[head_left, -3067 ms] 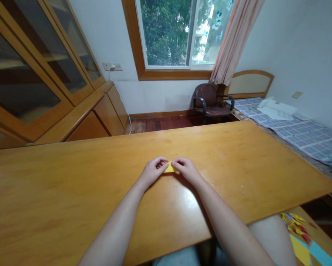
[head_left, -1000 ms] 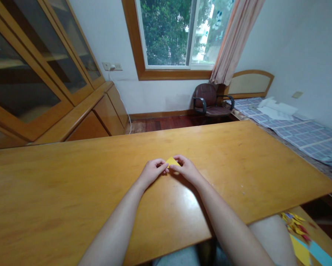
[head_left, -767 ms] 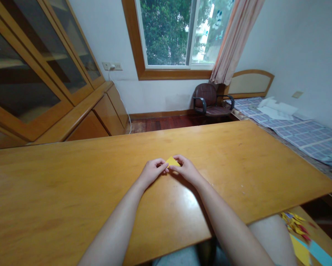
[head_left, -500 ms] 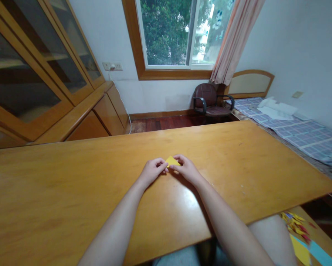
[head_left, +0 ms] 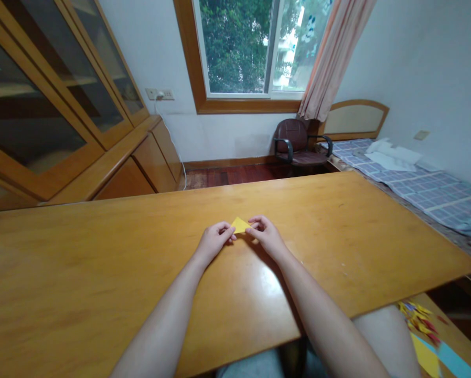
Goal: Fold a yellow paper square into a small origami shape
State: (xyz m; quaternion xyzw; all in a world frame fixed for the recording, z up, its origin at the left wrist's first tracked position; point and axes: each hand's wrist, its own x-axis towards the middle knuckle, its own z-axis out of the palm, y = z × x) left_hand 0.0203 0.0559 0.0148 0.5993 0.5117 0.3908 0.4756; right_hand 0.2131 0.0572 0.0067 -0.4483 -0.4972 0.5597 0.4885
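A small yellow piece of folded paper [head_left: 240, 225], triangular in outline with its point facing away from me, is held just above the table. My left hand [head_left: 216, 239] pinches its left corner between thumb and fingers. At the right corner, my right hand [head_left: 265, 234] grips the paper with the thumb in front and the fingers curled behind. The undersides of the fingers and the back of the paper are hidden.
The wooden table [head_left: 102, 273] spreads out on both sides. Lower right, a lower surface bears yellow paper [head_left: 425, 357], blue paper [head_left: 456, 359] and a pile of small yellow and red pieces [head_left: 420, 319]. Beyond the table stands an office chair [head_left: 294, 139].
My hands have drawn slightly apart, and more of the yellow paper shows between them. The paper has shifted a little to the left and away from me.
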